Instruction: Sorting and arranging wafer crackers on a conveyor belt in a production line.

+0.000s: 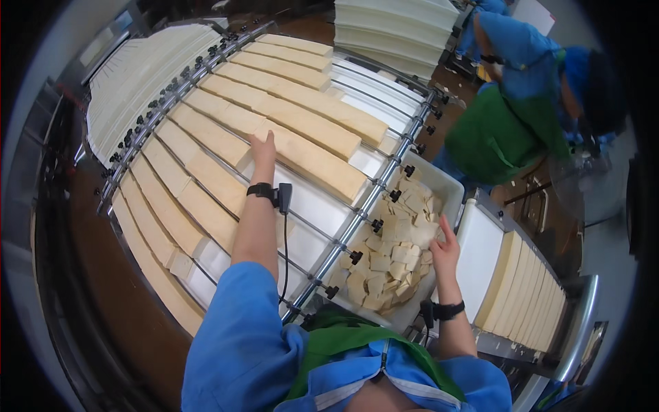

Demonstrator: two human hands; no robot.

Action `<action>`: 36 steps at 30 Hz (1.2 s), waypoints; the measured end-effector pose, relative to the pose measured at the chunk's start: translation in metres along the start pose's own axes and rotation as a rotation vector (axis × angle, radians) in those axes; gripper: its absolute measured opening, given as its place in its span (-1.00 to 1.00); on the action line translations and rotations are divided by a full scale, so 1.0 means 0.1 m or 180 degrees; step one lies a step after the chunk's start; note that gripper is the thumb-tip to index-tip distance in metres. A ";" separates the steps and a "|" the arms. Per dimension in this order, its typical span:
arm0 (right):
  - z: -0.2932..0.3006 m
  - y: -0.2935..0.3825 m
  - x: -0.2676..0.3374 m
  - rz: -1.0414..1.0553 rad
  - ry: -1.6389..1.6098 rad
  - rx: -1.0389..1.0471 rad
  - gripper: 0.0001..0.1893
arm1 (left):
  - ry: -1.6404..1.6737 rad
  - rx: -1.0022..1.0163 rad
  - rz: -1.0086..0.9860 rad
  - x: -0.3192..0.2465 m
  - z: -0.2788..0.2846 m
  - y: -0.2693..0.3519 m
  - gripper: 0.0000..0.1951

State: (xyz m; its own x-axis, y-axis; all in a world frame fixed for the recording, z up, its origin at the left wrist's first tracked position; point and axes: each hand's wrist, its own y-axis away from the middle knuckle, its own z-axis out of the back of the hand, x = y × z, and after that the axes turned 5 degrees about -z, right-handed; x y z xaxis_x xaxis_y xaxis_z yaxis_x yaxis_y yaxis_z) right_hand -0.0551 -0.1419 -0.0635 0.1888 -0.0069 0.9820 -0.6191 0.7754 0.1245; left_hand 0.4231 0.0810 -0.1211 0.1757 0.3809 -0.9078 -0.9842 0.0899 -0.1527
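Observation:
My left hand (263,150) reaches over the white belt (314,190) with thumb and fingers apart. Its fingertips touch a long cream-coloured bar (314,157) close to where it meets the bar behind. Several rows of similar bars lie in lanes between thin metal guide rods (304,221). On my right, my right hand (446,250) is above the edge of a pale plastic bin (453,193), its thumb and index finger spread. Thin, squarish cream pieces (381,260) fill the bin in a loose heap. One flat piece (425,232) lies right beside my fingertips.
A metal crossbar (355,229) with black knobs (377,225) runs between belt and bin. Farther right, a second conveyor (479,232) carries several cream strips (525,288) side by side. A co-worker in a green apron (494,136) bends beyond the bin. Stacked white sheets (391,36) stand behind.

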 end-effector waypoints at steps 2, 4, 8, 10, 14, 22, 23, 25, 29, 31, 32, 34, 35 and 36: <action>0.30 0.12 -0.20 -0.0050 -0.0056 -0.0264 -0.29 | 0.0366 0.0214 0.0038 0.05 0.01 -0.03 -0.12; 0.53 0.25 -0.35 -0.0099 -0.0072 -0.0558 -0.29 | 0.0888 0.0378 0.0335 -0.09 0.01 0.10 -0.12; 0.65 0.40 -0.29 -0.0283 -0.0212 -0.0620 -0.29 | 0.1246 -0.0522 0.0746 -0.05 0.00 -0.06 -0.12; 0.76 0.47 -0.35 -0.0282 -0.0299 -0.0704 -0.30 | 0.1636 0.0205 0.0319 -0.19 -0.04 0.00 -0.11; 1.03 0.58 -0.66 0.0055 -0.0327 -0.0799 -0.31 | 0.0458 -0.0911 0.0414 -0.44 -0.22 -0.02 -0.14; 2.19 1.65 -0.75 -0.1552 0.3000 -0.2337 -0.15 | 0.0530 0.2234 -0.1157 -1.68 -1.63 2.35 -0.44; 2.28 1.73 -0.76 -0.1767 0.3013 -0.2417 -0.14 | 0.0269 0.2050 -0.2528 -1.66 -1.93 2.67 -0.48; 2.36 1.93 -0.97 -0.1459 0.2510 -0.2541 -0.14 | 0.0371 0.3229 -0.2810 -2.09 -2.33 3.55 -0.50; 2.11 1.84 -1.06 -0.0465 0.2147 -0.2391 -0.13 | 0.0249 0.3903 -0.3474 -2.26 -3.42 4.65 -0.44; 2.13 1.88 -1.08 -0.0547 0.1613 -0.2485 -0.11 | -0.0649 0.4283 -0.3909 -2.56 -3.84 5.00 -0.42; 2.15 1.87 -1.13 -0.0440 0.1557 -0.2485 -0.12 | -0.0054 0.4098 -0.3924 -2.50 -4.16 5.07 -0.46; 2.23 1.90 -1.18 -0.0426 0.1426 -0.2470 -0.13 | -0.0083 0.4354 -0.4237 -2.66 -4.45 5.22 -0.53; 2.25 1.91 -1.15 -0.0318 0.1483 -0.2443 -0.15 | -0.0253 0.4219 -0.4277 -2.65 -4.56 5.18 -0.53; 2.26 1.91 -1.09 -0.0459 0.1273 -0.2396 -0.15 | -0.0432 0.4081 -0.4311 -2.65 -4.67 5.13 -0.53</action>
State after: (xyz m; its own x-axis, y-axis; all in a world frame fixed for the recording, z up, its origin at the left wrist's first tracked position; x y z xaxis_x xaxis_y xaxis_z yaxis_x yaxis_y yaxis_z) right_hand -0.3663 -0.1355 -0.1149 0.5683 -0.0242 0.8225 0.0746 0.9970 -0.0222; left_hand -0.1391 -0.4039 -0.1419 0.7863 -0.4762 -0.3937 0.4103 0.8788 -0.2434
